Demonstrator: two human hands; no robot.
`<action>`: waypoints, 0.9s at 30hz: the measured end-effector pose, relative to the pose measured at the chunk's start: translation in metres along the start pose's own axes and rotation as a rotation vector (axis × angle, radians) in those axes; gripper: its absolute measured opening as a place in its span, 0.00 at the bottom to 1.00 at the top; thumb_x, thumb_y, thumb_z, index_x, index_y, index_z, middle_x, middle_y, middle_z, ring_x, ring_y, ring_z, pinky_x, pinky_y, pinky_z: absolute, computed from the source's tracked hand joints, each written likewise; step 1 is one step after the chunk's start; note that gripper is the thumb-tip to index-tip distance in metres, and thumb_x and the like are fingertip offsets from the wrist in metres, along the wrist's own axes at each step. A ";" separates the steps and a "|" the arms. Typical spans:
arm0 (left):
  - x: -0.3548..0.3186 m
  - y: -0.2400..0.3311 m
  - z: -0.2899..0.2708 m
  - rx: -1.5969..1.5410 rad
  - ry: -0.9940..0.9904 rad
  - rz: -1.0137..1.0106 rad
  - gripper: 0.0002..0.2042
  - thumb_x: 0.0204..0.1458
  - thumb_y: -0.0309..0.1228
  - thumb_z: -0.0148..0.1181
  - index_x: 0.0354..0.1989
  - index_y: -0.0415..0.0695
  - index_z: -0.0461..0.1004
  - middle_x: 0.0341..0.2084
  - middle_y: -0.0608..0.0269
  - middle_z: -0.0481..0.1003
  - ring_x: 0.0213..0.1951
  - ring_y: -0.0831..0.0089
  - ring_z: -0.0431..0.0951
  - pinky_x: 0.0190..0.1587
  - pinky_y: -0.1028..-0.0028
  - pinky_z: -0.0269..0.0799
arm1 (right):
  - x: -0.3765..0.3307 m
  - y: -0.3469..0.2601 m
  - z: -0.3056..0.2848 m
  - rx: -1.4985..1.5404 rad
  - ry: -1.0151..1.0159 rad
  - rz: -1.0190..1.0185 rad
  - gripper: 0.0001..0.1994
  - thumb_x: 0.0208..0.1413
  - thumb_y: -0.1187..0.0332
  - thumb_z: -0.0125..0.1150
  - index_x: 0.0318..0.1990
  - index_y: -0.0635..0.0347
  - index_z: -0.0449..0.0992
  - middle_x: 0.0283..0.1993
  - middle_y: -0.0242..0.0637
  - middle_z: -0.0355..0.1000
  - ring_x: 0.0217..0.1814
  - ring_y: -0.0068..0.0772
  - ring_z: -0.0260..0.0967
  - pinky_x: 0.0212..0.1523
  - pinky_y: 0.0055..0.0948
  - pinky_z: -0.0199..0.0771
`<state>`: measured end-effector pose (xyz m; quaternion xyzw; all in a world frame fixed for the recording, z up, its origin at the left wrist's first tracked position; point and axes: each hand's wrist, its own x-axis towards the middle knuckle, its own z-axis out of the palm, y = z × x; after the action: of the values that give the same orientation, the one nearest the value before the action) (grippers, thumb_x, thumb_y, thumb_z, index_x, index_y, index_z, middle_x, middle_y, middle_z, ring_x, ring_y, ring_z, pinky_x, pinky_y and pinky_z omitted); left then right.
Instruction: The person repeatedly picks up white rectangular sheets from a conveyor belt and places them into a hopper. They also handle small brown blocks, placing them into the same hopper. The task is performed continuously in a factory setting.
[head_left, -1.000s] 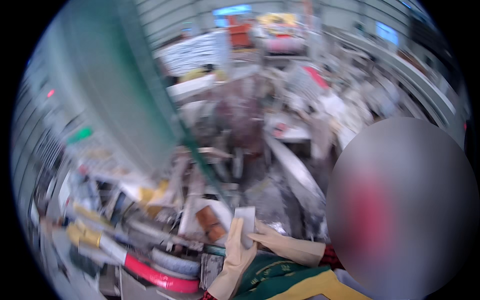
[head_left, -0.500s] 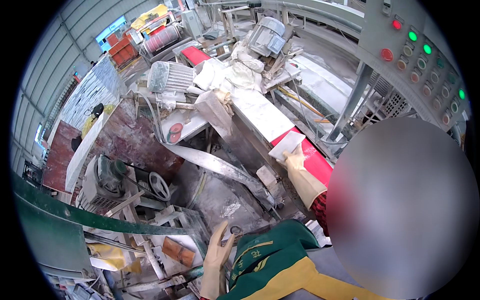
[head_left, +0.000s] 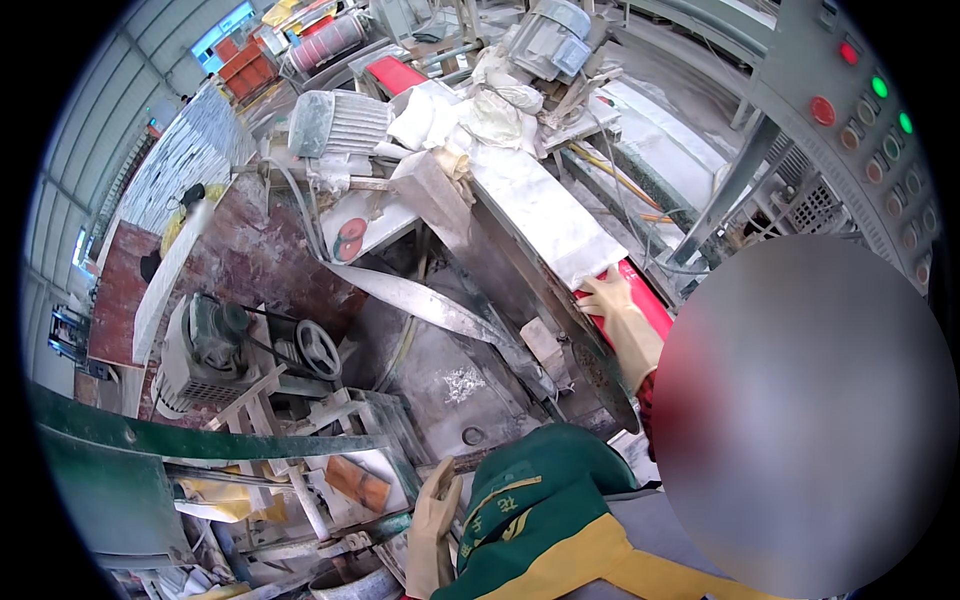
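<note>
My right hand [head_left: 615, 312], in a cream rubber glove, rests at the near end of a white slab strip [head_left: 545, 210] on a red conveyor belt [head_left: 648, 300]. Its fingers are spread against the slab's end edge and beside it on the belt; they are not wrapped round anything. My left hand [head_left: 432, 525], gloved alike, is held upright at the left side of my green and yellow apron [head_left: 530, 495]. Its fingers are slightly bent and apart, with nothing seen in them. A red plaid cuff shows behind the right glove.
A control panel [head_left: 870, 120] with lit buttons stands at the upper right. Ribbed motors [head_left: 345, 125] and white cloths [head_left: 495, 115] lie around the belt. A handwheel [head_left: 318, 346] and a green metal beam [head_left: 200, 440] are at the left. A large blurred patch hides the lower right.
The slab piece at my right hand has moved up against the white strip, closing the red gap. My left hand's fingers have drawn closer together. The view has shifted slightly.
</note>
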<state>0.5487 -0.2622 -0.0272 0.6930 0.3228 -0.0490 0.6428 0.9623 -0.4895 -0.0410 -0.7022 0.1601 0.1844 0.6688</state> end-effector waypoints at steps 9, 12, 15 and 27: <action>-0.012 -0.005 -0.019 0.187 0.042 0.078 0.21 0.57 0.34 0.54 0.58 0.41 0.65 0.52 0.53 0.71 0.54 0.68 0.70 0.58 0.73 0.62 | 0.025 0.049 -0.033 0.579 -0.351 -0.216 0.23 0.59 0.68 0.42 0.62 0.60 0.56 0.54 0.42 0.63 0.57 0.38 0.59 0.58 0.40 0.57; -0.022 -0.013 -0.040 0.275 0.044 0.090 0.22 0.59 0.41 0.48 0.58 0.44 0.65 0.54 0.53 0.69 0.55 0.64 0.69 0.59 0.72 0.61 | 0.056 0.068 -0.045 0.526 -0.576 -0.288 0.20 0.61 0.68 0.34 0.60 0.60 0.58 0.63 0.41 0.57 0.68 0.40 0.49 0.69 0.46 0.43; -0.029 -0.069 -0.064 -0.088 0.263 0.183 0.23 0.60 0.39 0.47 0.61 0.42 0.60 0.54 0.50 0.68 0.57 0.66 0.66 0.60 0.72 0.58 | 0.003 0.049 0.008 0.576 -0.209 -0.124 0.23 0.65 0.65 0.35 0.66 0.53 0.49 0.62 0.45 0.57 0.60 0.42 0.61 0.54 0.34 0.69; -0.200 -0.102 -0.232 0.419 1.623 0.310 0.27 0.48 0.36 0.61 0.56 0.36 0.64 0.52 0.43 0.68 0.55 0.50 0.68 0.59 0.62 0.62 | -0.257 0.116 0.218 -0.313 -1.197 0.114 0.22 0.61 0.72 0.48 0.63 0.62 0.56 0.45 0.50 0.74 0.36 0.34 0.74 0.38 0.28 0.77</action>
<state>0.2588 -0.1280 0.0206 0.6543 0.5692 0.4929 0.0704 0.6717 -0.2841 -0.0292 -0.5573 -0.2344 0.6028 0.5208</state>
